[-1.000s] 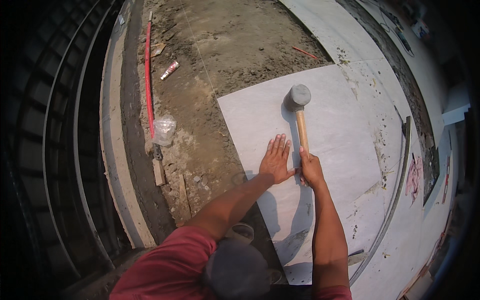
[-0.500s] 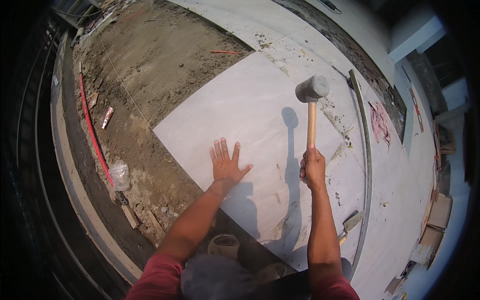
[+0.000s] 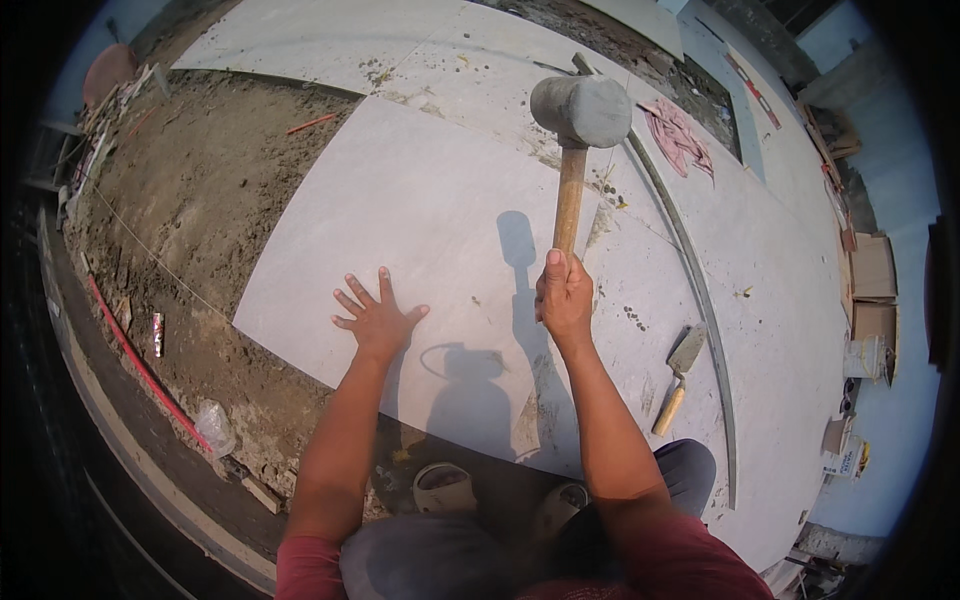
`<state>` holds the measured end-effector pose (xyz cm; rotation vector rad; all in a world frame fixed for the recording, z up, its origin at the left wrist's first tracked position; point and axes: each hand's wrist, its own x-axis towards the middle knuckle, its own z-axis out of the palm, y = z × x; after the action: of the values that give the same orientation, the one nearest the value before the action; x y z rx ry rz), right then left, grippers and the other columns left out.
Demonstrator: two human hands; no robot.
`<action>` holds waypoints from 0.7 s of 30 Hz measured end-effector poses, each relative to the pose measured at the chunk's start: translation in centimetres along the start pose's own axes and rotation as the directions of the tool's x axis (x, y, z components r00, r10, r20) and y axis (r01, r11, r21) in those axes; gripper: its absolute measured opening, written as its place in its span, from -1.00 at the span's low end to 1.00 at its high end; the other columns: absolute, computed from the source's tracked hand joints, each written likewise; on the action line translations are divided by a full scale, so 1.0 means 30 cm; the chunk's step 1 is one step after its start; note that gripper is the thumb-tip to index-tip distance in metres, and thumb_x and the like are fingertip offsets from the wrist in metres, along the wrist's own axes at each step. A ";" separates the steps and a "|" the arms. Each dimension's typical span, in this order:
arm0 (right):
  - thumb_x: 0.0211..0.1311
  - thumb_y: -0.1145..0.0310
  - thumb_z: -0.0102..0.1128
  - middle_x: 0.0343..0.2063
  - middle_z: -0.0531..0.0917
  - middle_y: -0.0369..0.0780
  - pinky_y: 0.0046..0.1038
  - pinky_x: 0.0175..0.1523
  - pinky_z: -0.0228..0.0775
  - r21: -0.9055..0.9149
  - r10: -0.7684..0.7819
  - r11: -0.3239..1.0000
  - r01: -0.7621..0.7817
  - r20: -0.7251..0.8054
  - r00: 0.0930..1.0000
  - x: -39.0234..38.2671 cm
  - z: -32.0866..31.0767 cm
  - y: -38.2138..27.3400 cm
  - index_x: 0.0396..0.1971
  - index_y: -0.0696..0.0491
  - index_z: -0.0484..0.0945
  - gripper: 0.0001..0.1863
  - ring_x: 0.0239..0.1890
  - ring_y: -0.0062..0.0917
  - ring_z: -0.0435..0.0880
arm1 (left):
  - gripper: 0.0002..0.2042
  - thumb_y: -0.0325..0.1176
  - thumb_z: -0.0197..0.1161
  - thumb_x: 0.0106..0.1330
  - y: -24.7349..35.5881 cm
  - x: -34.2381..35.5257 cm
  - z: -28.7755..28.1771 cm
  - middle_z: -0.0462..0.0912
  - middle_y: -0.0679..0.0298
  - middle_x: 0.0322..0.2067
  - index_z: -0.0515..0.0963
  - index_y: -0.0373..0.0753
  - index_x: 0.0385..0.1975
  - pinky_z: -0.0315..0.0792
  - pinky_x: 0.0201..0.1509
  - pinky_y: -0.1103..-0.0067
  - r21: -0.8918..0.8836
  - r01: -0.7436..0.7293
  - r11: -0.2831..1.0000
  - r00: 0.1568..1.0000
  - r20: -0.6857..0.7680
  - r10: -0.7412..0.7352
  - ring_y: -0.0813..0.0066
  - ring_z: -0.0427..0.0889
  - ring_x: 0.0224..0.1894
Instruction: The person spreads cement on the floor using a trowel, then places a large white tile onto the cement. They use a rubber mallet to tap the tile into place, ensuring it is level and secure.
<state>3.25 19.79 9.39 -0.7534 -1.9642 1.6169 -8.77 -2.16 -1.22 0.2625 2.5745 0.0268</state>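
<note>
My right hand (image 3: 566, 300) is closed around the wooden handle of a rubber mallet (image 3: 580, 110). The mallet's grey head is raised above a large pale floor tile (image 3: 430, 210), and its shadow falls on the tile. My left hand (image 3: 378, 318) has its fingers spread over the same tile, at its near left part; whether the palm presses on it I cannot tell. The tile's far and right edges lie beside other pale tiles. Along its left edge is bare brown mortar bed (image 3: 210, 180).
To the right lie a trowel (image 3: 683, 360) with a wooden handle, a long grey bar (image 3: 690, 260) and a pink cloth (image 3: 678, 136). A thin string (image 3: 160, 262) crosses the mortar at left, near a red pipe (image 3: 135, 350) and a plastic bag (image 3: 214, 428). Cardboard boxes (image 3: 875, 268) stand at far right.
The view has turned to the right and shifted. The mallet now looks larger and nearer, its head lifted toward me. My left hand stays spread on the tile.
</note>
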 end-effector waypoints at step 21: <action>0.41 -0.22 -0.06 -0.75 0.40 -0.32 -0.55 -0.70 0.26 -0.164 0.266 0.957 -0.239 0.165 0.950 -0.296 -0.268 -0.104 -0.58 0.06 0.35 -0.39 -0.79 -0.65 0.40 | -0.12 0.47 -0.21 0.28 -0.029 -0.012 0.059 -0.28 -0.27 0.45 -0.10 0.08 0.51 -0.49 0.34 -0.32 0.003 -0.085 0.996 0.948 -0.308 0.082 -0.41 -0.42 0.47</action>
<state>14.81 19.03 13.76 -0.9765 -2.2094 1.7624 -7.69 -3.14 -2.59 0.3913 2.8711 0.1211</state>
